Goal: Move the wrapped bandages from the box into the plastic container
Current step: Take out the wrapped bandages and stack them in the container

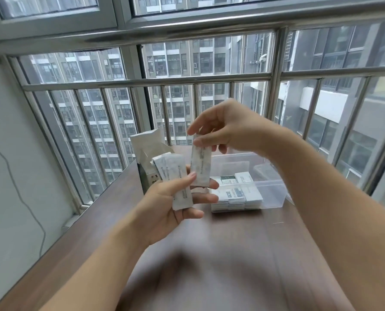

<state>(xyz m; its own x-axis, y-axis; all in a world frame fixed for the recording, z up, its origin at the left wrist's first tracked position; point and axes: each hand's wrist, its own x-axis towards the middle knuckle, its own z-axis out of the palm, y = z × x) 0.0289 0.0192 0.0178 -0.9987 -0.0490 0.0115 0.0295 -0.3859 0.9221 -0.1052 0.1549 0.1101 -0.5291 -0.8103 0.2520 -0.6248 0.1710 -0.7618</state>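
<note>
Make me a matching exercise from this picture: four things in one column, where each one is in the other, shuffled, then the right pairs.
Things
1. single wrapped bandage
2. fanned bunch of wrapped bandages
3. open box
4. flat white packets

Places
A. lying inside the plastic container
B. standing on the table, behind the left hand
C. pinched at its top by the right hand
D. held in the left hand

Pairs: 1-C, 2-D, 3-B, 4-A

Clear plastic container – matt paper wrappers – smooth wood table.
</note>
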